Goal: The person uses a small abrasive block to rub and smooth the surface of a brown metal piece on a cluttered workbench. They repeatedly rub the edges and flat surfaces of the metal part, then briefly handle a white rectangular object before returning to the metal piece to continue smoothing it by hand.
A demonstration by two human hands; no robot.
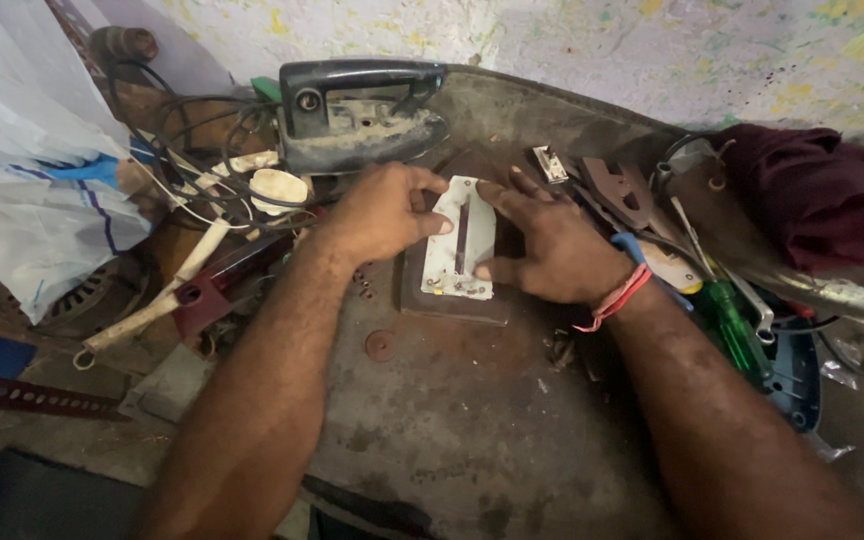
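Observation:
A white, flat heating element sheet (460, 240) with a dark slot down its middle lies on a brown metal soleplate (452, 300) in the middle of the worn workbench (472, 420). My left hand (382, 210) presses on the sheet's left edge, thumb laid across it. From the other side, my right hand (547, 245) grips the right edge with its fingers; a red thread is tied round that wrist. Both hands hold the sheet flat against the plate. A dark clothes-iron body (357, 110) sits just behind the hands.
Tangled wires and a white plug (277, 188) lie at the back left beside a white plastic bag (32, 170). A green-handled screwdriver (737, 325), metal parts and dark maroon cloth (822, 195) crowd the right. A small round washer (379, 346) lies near the plate.

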